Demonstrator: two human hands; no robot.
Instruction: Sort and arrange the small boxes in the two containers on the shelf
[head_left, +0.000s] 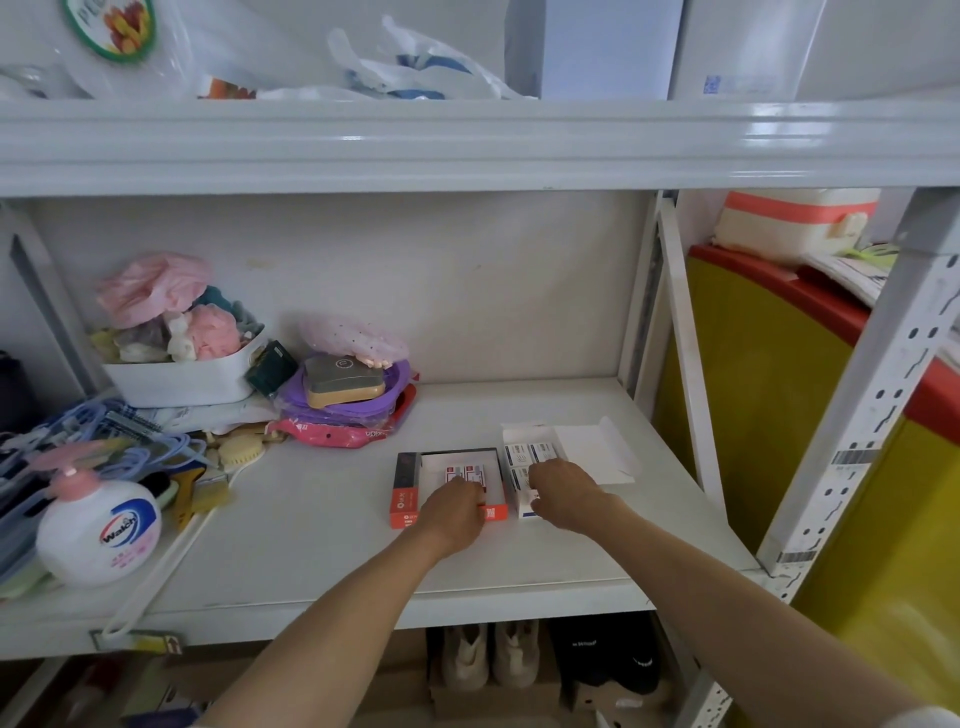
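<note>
On the shelf (363, 545), the left hand (453, 512) reaches into the red box (402, 491) over small red-marked boxes (467, 474); the right hand (563, 493) covers blue-marked boxes (530, 453) in the white box (587, 447). Whether either hand grips anything I cannot tell. These cartons look light, stiff, crushable; best pinched across their short sides.

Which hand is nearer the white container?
Right. The right hand rests over the white container; the left hand is beside it, over the red container.
</note>
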